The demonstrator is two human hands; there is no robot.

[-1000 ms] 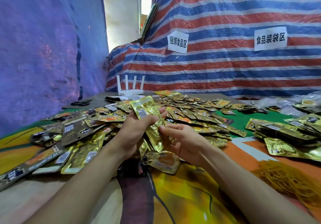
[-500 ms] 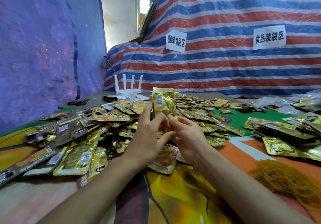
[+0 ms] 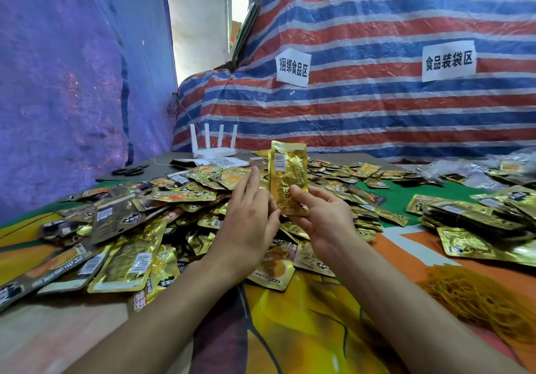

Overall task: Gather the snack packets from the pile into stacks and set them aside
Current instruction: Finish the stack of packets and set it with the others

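A small stack of gold snack packets (image 3: 288,176) stands upright above the pile. My right hand (image 3: 324,220) grips its lower end, thumb on the near face and fingers behind. My left hand (image 3: 249,223) lies against the stack's left edge with its fingers straight and the thumb at the bottom corner. Below and to the left spreads the loose pile of gold and dark packets (image 3: 174,199). Gathered stacks of packets (image 3: 470,220) lie at the right on the table.
A heap of yellow rubber bands (image 3: 478,301) lies near the right front. A white router (image 3: 213,150), a sheet of paper (image 3: 223,161) and black scissors (image 3: 127,170) sit at the back left. Clear bags (image 3: 478,170) lie far right. Tarpaulin walls close in behind and left.
The held packets rose from a tilt over the pile to upright. The grip passed from my left hand to my right, and my left fingers straightened beside the stack.
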